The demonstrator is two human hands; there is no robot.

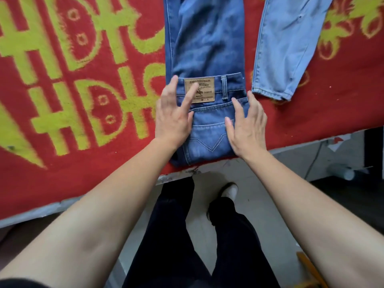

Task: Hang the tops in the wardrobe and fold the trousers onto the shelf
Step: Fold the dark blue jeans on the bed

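Dark blue jeans (207,48) lie lengthwise on the red and green blanket (83,80), legs stretching away from me. Their waist end is folded over near the front edge, with a tan leather label (204,90) and a back pocket facing up. My left hand (174,115) lies with straight, spread fingers on the left side of the fold, one finger reaching onto the label. My right hand (247,125) rests with straight fingers on the fold's right edge. A pair of light blue jeans (286,48) lies to the right, hem toward me.
The blanket covers a raised surface whose front edge (176,177) runs diagonally just below the folded jeans. Below it I see my own dark trousers and a white shoe (230,190) on a grey tiled floor. A yellow object (309,269) lies at lower right.
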